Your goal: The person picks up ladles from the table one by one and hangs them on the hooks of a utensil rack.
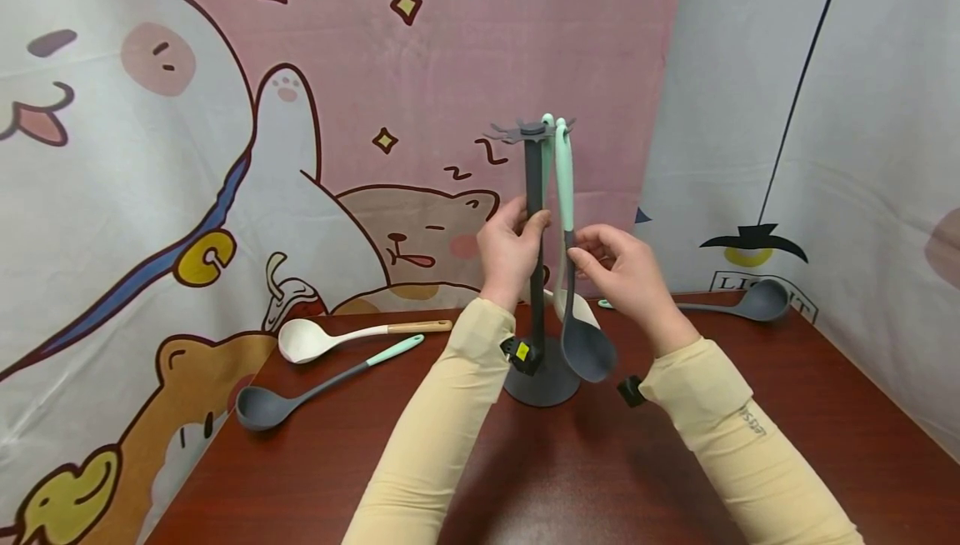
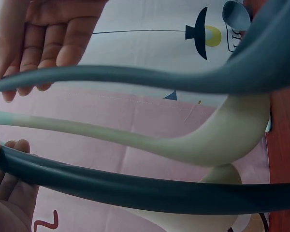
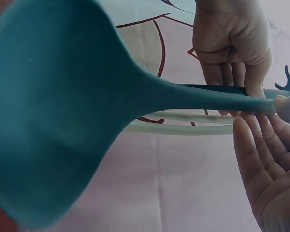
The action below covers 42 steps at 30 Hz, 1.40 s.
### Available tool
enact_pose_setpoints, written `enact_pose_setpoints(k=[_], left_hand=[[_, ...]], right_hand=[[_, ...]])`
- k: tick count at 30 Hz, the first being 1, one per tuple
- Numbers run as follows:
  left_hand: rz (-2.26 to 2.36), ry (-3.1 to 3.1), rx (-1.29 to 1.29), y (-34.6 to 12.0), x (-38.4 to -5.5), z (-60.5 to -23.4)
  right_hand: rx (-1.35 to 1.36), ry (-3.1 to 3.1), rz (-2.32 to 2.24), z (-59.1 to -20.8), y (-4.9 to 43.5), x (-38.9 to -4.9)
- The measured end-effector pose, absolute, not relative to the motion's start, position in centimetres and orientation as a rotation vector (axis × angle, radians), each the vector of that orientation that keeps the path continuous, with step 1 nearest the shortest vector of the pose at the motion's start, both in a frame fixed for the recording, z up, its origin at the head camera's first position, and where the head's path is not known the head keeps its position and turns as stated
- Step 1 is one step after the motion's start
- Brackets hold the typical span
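My left hand (image 1: 513, 249) grips the dark grey pole of a utensil stand (image 1: 534, 182), thumb on one side and fingers on the other. A dark grey ladle (image 1: 588, 351) with a mint handle hangs upright at the stand's right side, its top by the hooked rack. On its shaft, just below the mint part, my right hand (image 1: 622, 266) pinches with thumb and fingers. The ladle's bowl (image 3: 63, 111) fills the left of the right wrist view. Behind it hang cream-headed utensils (image 2: 208, 140), partly hidden by the ladle and pole.
Left on the brown table (image 1: 300, 478) lie a white ladle (image 1: 303, 342) with a wooden handle end and a grey ladle (image 1: 264, 408) with a mint handle. Another grey ladle (image 1: 763, 302) lies at the back right. A patterned cloth (image 1: 450, 62) hangs behind.
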<state>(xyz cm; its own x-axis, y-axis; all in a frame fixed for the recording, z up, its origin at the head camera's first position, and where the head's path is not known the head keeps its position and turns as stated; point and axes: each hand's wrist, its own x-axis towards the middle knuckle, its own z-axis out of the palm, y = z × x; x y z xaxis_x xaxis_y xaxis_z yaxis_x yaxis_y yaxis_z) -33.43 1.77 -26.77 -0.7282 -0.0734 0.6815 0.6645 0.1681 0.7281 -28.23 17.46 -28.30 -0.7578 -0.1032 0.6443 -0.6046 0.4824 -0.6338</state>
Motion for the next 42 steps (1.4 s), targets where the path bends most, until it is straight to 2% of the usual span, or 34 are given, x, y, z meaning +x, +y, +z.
enact_pose_setpoints(k=[21,42], left_hand=[[-1.595,-1.873,-0.553,1.7,-33.4,-26.8],[-1.581,-1.872,-0.544,1.8,-33.4,-26.7]], right_hand=[[0.547,-2.295,1.052,-31.2,19.4,-29.2],[0.701,-2.491,0.851,-34.7,24.0,-30.4]])
